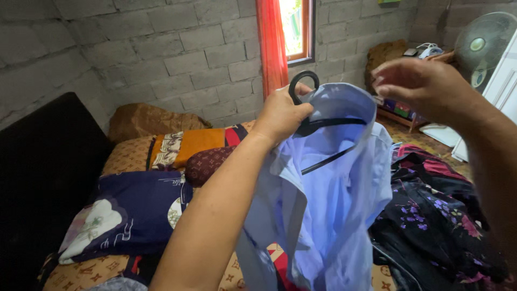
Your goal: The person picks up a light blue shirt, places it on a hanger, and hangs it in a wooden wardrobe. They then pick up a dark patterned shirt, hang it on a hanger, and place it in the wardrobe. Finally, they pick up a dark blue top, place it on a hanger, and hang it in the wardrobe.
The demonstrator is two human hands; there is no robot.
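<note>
Light blue shirt (328, 210) hangs on black hanger (318, 124), held up above bed (129, 156). Left hand (281, 116) clamped on hanger by hook. Right hand (425, 86) at collar, fingers pinched together. Dark floral clothes (436, 221) right, fan (482, 46) far right.

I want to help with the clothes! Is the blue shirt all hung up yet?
Partly. The black hanger is already inside the light blue shirt, and the left hand grips it by the hook. The right hand is at the collar, and the shirt front hangs open. A dark flowered garment lies on the bed without a hanger.
</note>
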